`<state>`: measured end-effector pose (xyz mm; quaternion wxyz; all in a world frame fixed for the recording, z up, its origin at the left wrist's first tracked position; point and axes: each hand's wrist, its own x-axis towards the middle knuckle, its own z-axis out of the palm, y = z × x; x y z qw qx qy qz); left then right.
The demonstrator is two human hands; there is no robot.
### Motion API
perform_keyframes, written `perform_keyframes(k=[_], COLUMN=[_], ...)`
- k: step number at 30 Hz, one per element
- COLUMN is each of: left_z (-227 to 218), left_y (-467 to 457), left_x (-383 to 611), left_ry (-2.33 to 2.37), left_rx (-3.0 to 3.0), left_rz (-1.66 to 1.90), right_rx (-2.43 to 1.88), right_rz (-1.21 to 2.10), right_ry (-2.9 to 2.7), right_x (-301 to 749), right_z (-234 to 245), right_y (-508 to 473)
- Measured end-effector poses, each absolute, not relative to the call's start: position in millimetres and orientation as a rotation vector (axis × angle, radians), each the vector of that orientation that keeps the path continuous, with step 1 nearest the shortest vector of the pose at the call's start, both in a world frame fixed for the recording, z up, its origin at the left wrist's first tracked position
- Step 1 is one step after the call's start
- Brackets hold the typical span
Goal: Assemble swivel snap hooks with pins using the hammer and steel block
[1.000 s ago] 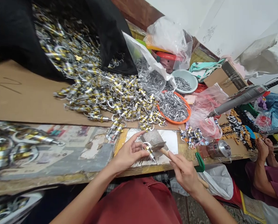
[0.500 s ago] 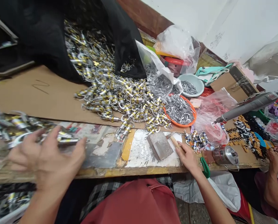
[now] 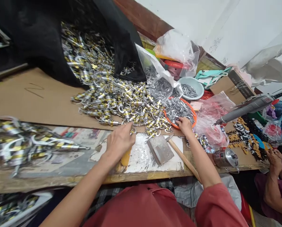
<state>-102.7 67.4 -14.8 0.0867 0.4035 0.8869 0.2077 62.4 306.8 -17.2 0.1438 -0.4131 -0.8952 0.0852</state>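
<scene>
Left hand [image 3: 120,140] reaching onto the clasp pile [image 3: 112,97] at its near edge, right hand [image 3: 185,124] dipping into the orange bowl [image 3: 196,116] — neither grip is showing, hammer [image 3: 161,148] lying between them

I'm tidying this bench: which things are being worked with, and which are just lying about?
In use: left hand at the clasp pile; right hand at the orange bowl of pins.
Lying about: hammer, rotary tool, steel canister, white bowl.

The person wears a dark red top [image 3: 143,206] (its sleeves [image 3: 218,205] short, forearms bare) above checked cloth [image 3: 109,191].
</scene>
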Motion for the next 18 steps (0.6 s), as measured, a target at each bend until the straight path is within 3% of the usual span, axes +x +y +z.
perform_keyframes(k=[10,14,18], left_z=[-7,0,-6], left_y=[57,59,64], left_x=[-106,-89,-61], left_ry=[1.808,1.471,1.403], left_rx=[0.568,0.428,0.538], left_rz=[1.688,1.762,1.605], right_rx=[-1.155,-1.127,-1.002], right_rz=[0.337,0.465,0.679], right_ry=[-2.340,-2.222,-2.214], right_x=[67,70,74], right_z=[-15,-9,-1], right_y=[304,288,235])
